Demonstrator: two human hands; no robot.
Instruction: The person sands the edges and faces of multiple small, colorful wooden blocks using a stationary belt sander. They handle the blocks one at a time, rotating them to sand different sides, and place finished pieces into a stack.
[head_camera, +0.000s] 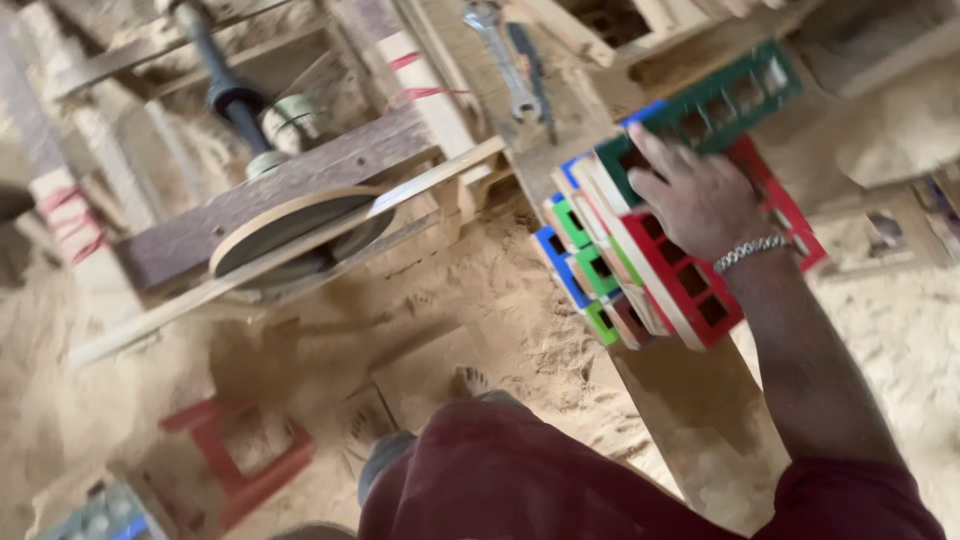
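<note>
My right hand (700, 195), with a silver bracelet at the wrist, rests palm down on a stack of painted wooden frames (655, 260). The frames are red, green and blue, each with a row of square holes, and they stand on edge side by side on a wooden bench (690, 400). My fingers spread over the green frame (735, 95) on top; whether they grip it I cannot tell. My left hand is out of view. My dark red trousers (520, 480) and a sandalled foot (385, 455) show at the bottom.
Sawdust covers the floor (480, 290). A belt-driven wheel (290, 230) with a long wooden strip across it sits at the centre left. A spanner (500, 60) lies on the bench top. A red wooden frame (235, 455) lies in the sawdust at lower left.
</note>
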